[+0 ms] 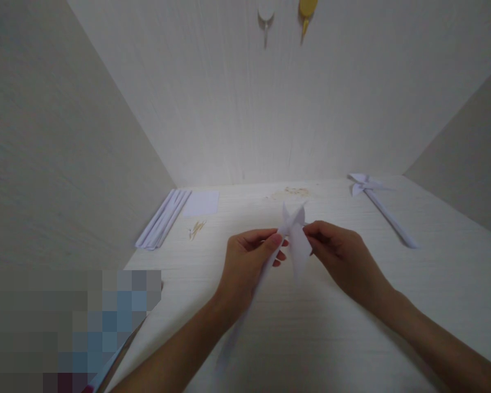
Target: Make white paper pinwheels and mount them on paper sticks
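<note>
My left hand is closed around a rolled white paper tube, thumb on top near its upper end. The tube slants down toward me, its lower end blurred. At its top sits a white paper pinwheel with folded, pointed blades. The fingers of my right hand are pinched together at the pinwheel's right edge; whether something small is also between them I cannot tell. Part of the pinwheel's centre is hidden by the blades and my left fingers.
Several paper tubes lie at the left beside white paper sheets and several small wooden sticks. A pinwheel on a tube rests at the right. Light brown bits lie near the back wall, where two hooks hang.
</note>
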{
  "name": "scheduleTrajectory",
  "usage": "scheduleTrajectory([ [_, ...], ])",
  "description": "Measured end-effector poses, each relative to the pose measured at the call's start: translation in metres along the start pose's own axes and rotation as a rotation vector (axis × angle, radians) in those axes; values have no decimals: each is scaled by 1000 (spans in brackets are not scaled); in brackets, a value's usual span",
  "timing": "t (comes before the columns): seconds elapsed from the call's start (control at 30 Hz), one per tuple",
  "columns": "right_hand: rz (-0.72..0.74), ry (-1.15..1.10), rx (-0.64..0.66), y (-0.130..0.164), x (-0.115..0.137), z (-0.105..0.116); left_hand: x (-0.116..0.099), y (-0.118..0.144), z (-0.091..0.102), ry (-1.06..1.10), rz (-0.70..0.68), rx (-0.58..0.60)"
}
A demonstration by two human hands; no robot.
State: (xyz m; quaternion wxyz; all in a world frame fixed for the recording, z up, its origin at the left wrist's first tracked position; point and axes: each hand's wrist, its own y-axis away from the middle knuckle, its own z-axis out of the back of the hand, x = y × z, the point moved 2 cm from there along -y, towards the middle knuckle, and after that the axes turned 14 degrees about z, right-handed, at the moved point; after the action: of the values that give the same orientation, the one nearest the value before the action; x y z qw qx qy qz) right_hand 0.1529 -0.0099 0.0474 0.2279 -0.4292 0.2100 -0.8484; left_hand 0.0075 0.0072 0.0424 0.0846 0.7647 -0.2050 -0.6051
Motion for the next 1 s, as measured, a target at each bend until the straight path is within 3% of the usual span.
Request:
scheduleTrajectory([
  [0.23, -37, -118, 8, 0, 2, 1, 1, 1, 0, 129, 64, 75],
  [0.63, 257, 153, -153, 4, 12, 3, 3, 0, -1, 185, 150, 212],
  [1.0, 291, 165, -200, 9, 11, -2, 5, 1, -5, 186, 105, 206],
])
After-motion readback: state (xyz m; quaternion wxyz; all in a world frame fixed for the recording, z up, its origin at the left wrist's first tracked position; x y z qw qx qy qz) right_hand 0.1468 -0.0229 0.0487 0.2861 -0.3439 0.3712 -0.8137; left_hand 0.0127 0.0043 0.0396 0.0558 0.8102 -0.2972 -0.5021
